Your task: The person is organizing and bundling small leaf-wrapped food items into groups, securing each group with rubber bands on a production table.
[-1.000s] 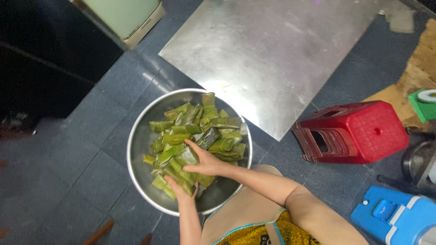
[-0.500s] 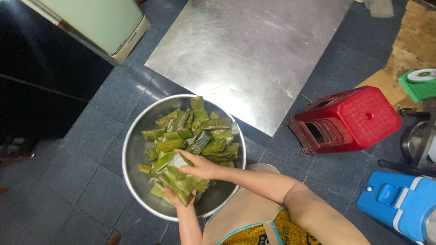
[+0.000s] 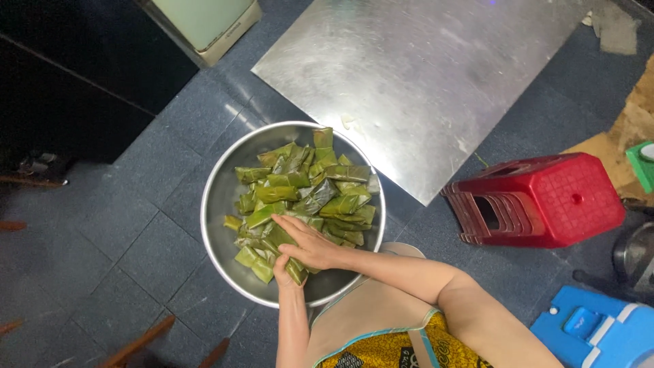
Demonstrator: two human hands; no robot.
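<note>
A round steel bowl [image 3: 216, 204] sits on the dark tiled floor, filled with several small parcels wrapped in green leaves [image 3: 306, 187]. Both my hands are in its near side. My right hand [image 3: 308, 242] lies palm down over a leaf parcel [image 3: 279, 235] with its fingers curled on it. My left hand [image 3: 285, 272] comes up from below and grips the same bundle from underneath; most of it is hidden under my right hand.
A large steel sheet [image 3: 422, 75] lies on the floor beyond the bowl. A stack of red plastic stools [image 3: 545, 201] lies on its side at right, a blue box [image 3: 596, 327] near it. A pale green cabinet [image 3: 204, 24] stands at top left.
My hands have stayed on the parcels at the bowl's near side, with the right fingers shifting slightly. The camera has shifted, so the bowl appears a little higher and further right.
</note>
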